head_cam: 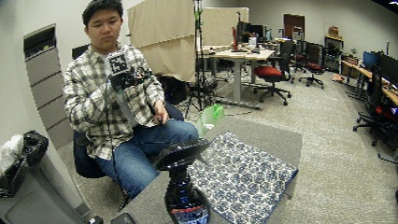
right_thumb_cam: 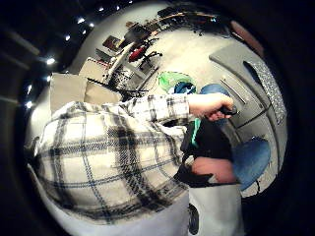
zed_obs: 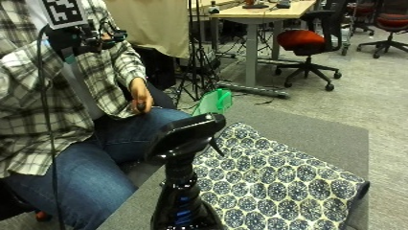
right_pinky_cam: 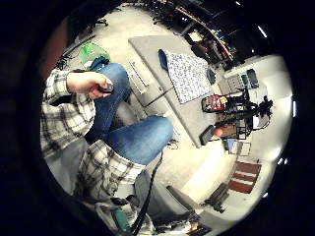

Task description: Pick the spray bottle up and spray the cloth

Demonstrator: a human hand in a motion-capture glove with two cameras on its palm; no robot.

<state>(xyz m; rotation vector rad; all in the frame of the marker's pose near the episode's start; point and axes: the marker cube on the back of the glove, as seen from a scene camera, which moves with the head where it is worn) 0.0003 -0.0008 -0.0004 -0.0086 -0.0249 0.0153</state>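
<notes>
Raised at the person's chest, the gloved right hand (head_cam: 124,79) is well apart from the table (head_cam: 273,140); its fingers cannot be made out. Bare left hand (zed_obs: 141,100) grips a small dark object on the thigh. Bottle (zed_obs: 182,191) stands upright beside the patterned cloth (zed_obs: 280,187), touching neither hand.

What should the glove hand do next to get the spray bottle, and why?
Probably lower the gloved right hand toward the spray bottle. The hand is raised at the person's chest, away from the table, and the bottle stands untouched beside the patterned cloth. It has to reach the bottle before any spraying.
</notes>
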